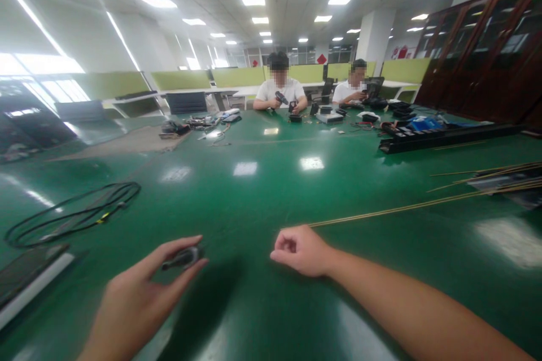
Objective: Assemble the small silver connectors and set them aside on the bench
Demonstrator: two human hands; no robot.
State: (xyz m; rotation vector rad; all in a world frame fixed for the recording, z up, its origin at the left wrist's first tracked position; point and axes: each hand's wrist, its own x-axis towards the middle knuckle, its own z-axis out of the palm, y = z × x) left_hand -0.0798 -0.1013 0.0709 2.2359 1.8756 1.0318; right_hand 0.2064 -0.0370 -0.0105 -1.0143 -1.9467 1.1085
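Observation:
My left hand (144,293) is raised over the green table (271,192) at the lower left. Between its thumb and fingertips it pinches a small dark metal part with a rounded grey ring end (186,258) and a short stem; its exact kind is blurred. To the right, my right hand (300,249) rests low at the tabletop with fingers curled into a loose fist. I see nothing inside the curl. Just behind its knuckles lie thin yellowish rods (393,211), running off to the right; whether the hand touches them I cannot tell.
A coiled black cable (76,211) lies at the left, with a dark flat panel (31,279) nearer me. More rods (486,172) and a long black channel (444,135) are at the right. Across the table sit two people; one holds a power drill (280,97). Assorted parts (212,119) lie there.

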